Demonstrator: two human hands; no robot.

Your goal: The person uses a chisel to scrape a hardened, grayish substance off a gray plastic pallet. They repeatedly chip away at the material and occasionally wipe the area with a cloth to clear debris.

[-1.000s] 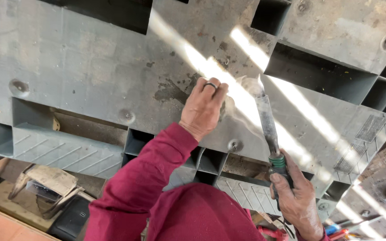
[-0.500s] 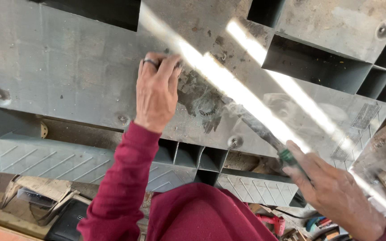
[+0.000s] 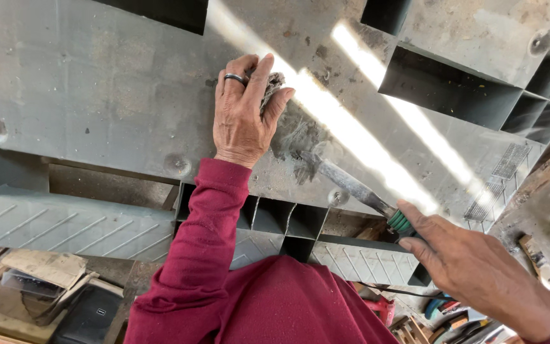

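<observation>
A left hand [image 3: 244, 113] with a ring presses a grey rag [image 3: 274, 85] against a grey plastic pallet [image 3: 97, 83], fingers curled around it. The right hand [image 3: 479, 267] grips a green-handled scraper [image 3: 351, 185], its blade tip on the smeared patch just beside the rag.

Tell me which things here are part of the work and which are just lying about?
In use:
left hand pressing a grey wad
right hand holding a green-collared tool
grey panel, smeared patch

Lying about:
cardboard scraps
red tool
wood offcuts
</observation>
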